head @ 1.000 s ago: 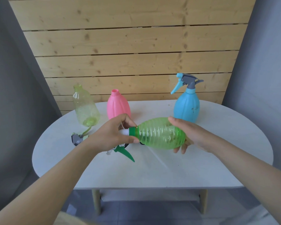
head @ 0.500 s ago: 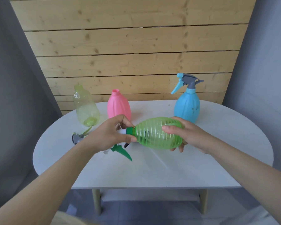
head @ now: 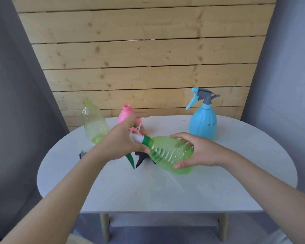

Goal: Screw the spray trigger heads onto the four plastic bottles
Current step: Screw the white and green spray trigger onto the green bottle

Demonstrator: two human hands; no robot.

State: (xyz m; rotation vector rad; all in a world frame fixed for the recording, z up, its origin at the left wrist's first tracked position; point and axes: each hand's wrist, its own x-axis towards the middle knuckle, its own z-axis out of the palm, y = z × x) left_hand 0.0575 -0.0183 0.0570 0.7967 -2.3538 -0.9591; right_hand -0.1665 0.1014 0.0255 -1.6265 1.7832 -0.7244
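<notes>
A green ribbed bottle (head: 169, 154) hangs on its side above the table, neck pointing left and slightly up. My right hand (head: 201, 152) grips its body, fingers over the top and thumb under the base. My left hand (head: 120, 141) holds the white spray head (head: 136, 138) at the green collar (head: 145, 140), thumb below it and index finger stretched out. The head's green trigger lever (head: 130, 160) points down. The pink bottle (head: 126, 111) and the clear yellow-green bottle (head: 93, 124) stand without heads. The blue bottle (head: 202, 124) wears a blue-grey head (head: 202, 95).
A dark spray head (head: 140, 158) lies on the white oval table (head: 165, 191) under the green bottle. Part of a grey head (head: 82, 154) shows behind my left forearm. A wooden plank wall stands behind the table.
The green bottle has tilted, with its base dropping to the lower right. My left index finger has lifted off and straightened. My right hand has shifted toward the bottle's base.
</notes>
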